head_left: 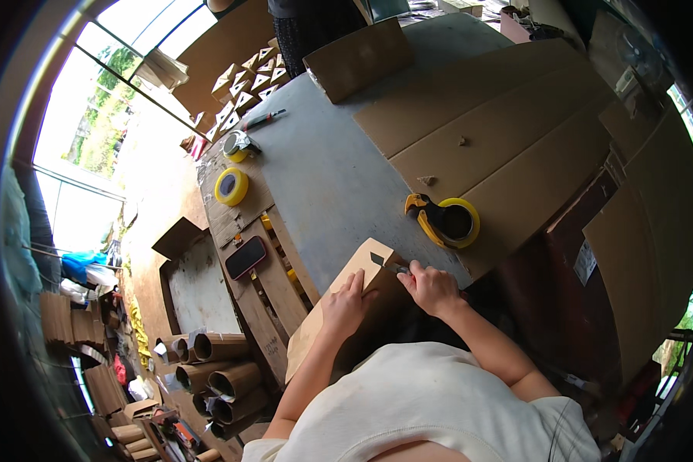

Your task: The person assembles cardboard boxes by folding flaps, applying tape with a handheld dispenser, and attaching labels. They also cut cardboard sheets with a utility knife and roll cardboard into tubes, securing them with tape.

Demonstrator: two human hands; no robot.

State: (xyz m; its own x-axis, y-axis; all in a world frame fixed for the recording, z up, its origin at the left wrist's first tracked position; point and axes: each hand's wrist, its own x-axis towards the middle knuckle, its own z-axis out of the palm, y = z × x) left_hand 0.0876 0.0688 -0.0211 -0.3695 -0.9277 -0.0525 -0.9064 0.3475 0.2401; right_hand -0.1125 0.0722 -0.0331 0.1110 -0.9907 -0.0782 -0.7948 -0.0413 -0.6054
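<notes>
Fingers of the right hand grasp a knife, blade pointing to ten o'clock over a cardboard box at the six o'clock edge of the surface. Left hand fingers lie on the box, with a phone at ten o'clock from them and a tape dispenser at twelve o'clock from the right hand.

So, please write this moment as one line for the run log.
left hand: flat on cardboard box | right hand: holding cutter over box | nearby: tape dispenser, phone
</notes>
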